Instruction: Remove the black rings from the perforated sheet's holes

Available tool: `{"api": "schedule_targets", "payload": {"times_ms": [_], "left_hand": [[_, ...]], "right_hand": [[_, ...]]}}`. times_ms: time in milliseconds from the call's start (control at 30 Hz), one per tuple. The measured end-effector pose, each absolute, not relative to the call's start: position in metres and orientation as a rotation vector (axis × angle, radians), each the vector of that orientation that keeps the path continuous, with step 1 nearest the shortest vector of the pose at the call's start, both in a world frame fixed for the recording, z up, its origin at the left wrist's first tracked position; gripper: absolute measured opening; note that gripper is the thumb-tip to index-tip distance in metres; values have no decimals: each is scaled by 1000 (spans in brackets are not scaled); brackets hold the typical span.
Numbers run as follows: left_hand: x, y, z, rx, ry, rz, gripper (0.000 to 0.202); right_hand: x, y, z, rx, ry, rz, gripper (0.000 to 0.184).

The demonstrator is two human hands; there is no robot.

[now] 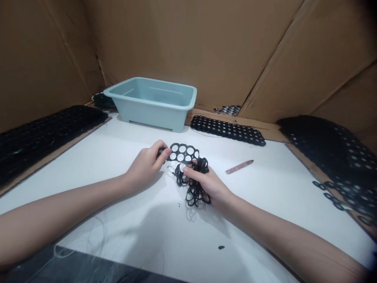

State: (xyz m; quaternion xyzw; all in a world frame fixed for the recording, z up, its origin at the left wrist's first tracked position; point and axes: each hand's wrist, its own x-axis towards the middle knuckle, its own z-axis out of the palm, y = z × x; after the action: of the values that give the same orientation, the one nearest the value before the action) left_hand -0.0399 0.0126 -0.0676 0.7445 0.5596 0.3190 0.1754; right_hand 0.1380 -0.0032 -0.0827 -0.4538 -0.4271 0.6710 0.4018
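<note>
Between my hands, above the white tabletop, is a strip of joined black rings [182,153], rows of round holes showing the white behind. My left hand [151,158] pinches the strip's left end between thumb and fingers. Closed around the bunched part of the same strip, my right hand [210,182] has its thumb laid across the rings. Loose loops of rings hang below the right palm. Parts of the bunch are hidden by the right fingers.
A light blue plastic basin [153,114] stands at the back. Behind the right hand lies a flat black ring mat [228,129]. A reddish pointed strip [240,167] rests to the right. Dark piles of ring mesh line the left [44,137] and right [330,145] sides. Cardboard walls [188,47] enclose the table.
</note>
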Motion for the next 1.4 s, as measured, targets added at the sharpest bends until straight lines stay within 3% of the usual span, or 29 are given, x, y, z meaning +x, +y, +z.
{"api": "schedule_targets", "payload": {"times_ms": [400,667,1400], "left_hand": [[-39,5,-65,2104,1563,1193,20],[-38,2,-66,2151,1531,1115,18],[-39,6,-66,2104,1604,1141,21]], "right_hand": [[136,-1,-86,-1063,-864,1859,23],[135,-3,-85,-1097,-848,1750,19],[136,-1,-85,-1158,-621,1845,11]]}}
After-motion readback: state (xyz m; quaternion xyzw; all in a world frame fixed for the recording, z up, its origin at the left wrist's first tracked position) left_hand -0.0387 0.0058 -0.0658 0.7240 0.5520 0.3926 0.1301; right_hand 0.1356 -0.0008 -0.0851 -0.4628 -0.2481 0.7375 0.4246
